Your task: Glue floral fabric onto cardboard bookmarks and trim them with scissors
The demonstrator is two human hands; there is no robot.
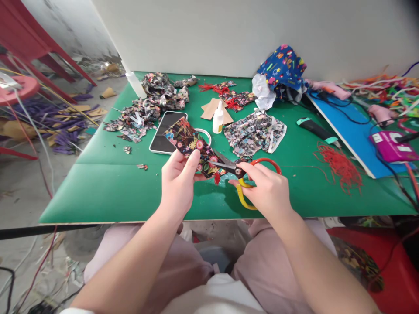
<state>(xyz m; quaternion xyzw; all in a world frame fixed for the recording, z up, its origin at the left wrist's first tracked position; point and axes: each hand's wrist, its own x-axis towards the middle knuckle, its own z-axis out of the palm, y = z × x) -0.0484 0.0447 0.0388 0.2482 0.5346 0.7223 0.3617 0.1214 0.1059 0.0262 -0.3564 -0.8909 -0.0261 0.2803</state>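
Observation:
Between thumb and fingers, my left hand point(181, 181) pinches a black floral fabric piece point(189, 140), held above the table. A small red tassel point(217, 178) shows at its lower right. My right hand point(266, 187) grips scissors point(244, 192) with one red and one yellow handle loop. The blades point left and lie against the fabric's right edge; whether they are cutting into it I cannot tell. Just behind the fabric are a smartphone point(160, 138), a white ring point(209, 137) that is partly hidden, and a small white glue bottle point(218, 118).
On the green table point(108, 192) lie a heap of fabric scraps point(160, 98), a floral cloth point(255, 133), brown card pieces point(209, 108), a utility knife point(317, 131), red threads point(340, 168), a blue board point(347, 135) and a blue patterned cloth bundle point(281, 69). Cables run along the right.

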